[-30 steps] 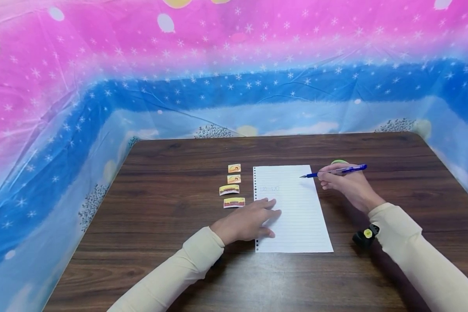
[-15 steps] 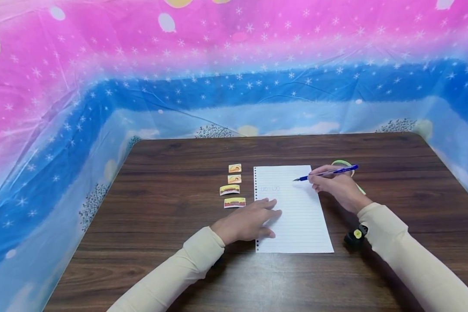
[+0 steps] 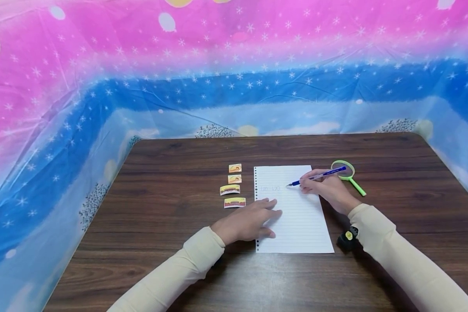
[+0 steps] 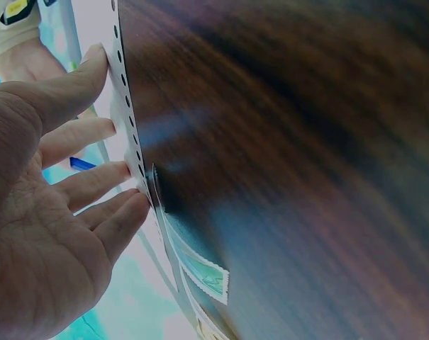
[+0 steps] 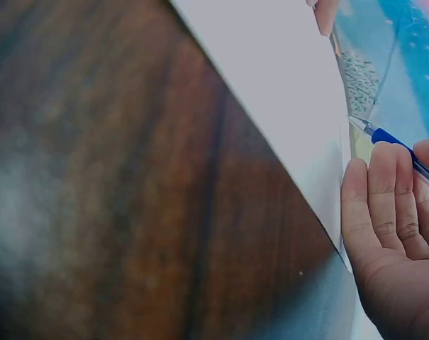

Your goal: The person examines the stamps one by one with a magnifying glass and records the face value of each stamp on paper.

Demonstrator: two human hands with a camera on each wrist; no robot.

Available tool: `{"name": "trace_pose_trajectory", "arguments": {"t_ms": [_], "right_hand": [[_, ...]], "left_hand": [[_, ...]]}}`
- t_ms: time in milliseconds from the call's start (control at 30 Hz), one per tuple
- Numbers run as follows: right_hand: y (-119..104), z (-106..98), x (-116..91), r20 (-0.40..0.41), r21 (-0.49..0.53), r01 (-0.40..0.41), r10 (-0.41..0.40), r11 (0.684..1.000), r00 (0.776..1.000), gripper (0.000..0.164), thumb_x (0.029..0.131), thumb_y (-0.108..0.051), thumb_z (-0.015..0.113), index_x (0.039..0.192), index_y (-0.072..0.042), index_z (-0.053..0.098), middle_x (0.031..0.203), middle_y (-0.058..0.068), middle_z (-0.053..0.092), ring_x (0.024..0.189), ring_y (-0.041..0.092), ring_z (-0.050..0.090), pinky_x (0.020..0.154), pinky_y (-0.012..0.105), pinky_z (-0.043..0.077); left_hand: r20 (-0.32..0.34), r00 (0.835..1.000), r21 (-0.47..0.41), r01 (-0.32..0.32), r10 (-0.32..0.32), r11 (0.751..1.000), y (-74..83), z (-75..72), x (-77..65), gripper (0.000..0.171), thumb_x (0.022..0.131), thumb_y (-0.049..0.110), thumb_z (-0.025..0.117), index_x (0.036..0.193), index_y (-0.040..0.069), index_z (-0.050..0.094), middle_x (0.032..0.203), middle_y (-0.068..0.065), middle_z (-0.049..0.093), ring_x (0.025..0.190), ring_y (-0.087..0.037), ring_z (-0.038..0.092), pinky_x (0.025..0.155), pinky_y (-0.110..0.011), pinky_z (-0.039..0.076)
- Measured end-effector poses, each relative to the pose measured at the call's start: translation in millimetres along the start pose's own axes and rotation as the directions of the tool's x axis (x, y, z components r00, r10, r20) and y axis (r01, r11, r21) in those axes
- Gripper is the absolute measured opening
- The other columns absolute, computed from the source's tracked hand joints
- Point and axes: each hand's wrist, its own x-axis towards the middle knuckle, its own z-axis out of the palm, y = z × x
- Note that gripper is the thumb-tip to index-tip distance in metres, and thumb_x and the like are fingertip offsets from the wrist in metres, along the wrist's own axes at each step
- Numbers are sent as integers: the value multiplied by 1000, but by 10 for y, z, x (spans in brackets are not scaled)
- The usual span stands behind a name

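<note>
A lined, hole-punched sheet of paper lies on the table with a short line of blue handwriting at its upper left. My left hand rests on the sheet's left edge, fingers spread. In my right hand I grip a blue pen, its tip at the paper just right of the writing. The right wrist view shows the pen between thumb and fingers; whether the tip touches the paper I cannot tell. Left of the sheet, several small stamps with yellow pictures lie in a column.
A green-rimmed magnifying glass lies on the wooden table behind and right of my right hand. A pink and blue snowflake-patterned cloth hangs around the table's back and sides.
My right hand has moved left and slightly nearer with the pen, from the sheet's right side to beside the handwriting, uncovering the magnifying glass. My left hand has stayed in place.
</note>
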Motion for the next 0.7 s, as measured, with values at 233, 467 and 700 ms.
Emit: {"name": "trace_pose_trajectory", "arguments": {"t_ms": [233,467,700], "right_hand": [[5,14,-3,-4,-64,-4,4,998,1000,35,95,-22,73,115,7,67,104,17,73,90,17,73,85,24,56],[-13,33,0,-16,-131,-35,33,991,999,33,96,-25,73,114,3,70,105,15,73,92,16,73,86,21,54],[-12,38,2,-18,-144,-46,44,988,999,34,97,-28,70,114,1,70,107,14,73,94,17,72,91,26,52]], "left_hand": [[-5,1000,18,-6,6,1000,-8,11,15,62,97,35,69,152,13,49,162,-13,32,152,-27,25,122,-37,23],[-2,1000,17,-3,3,1000,-12,13,21,62,97,35,69,152,14,48,163,-12,31,152,-26,24,122,-37,24],[3,1000,9,8,-8,1000,-1,0,14,62,97,35,69,152,15,48,163,-11,31,152,-25,24,122,-37,23]]}}
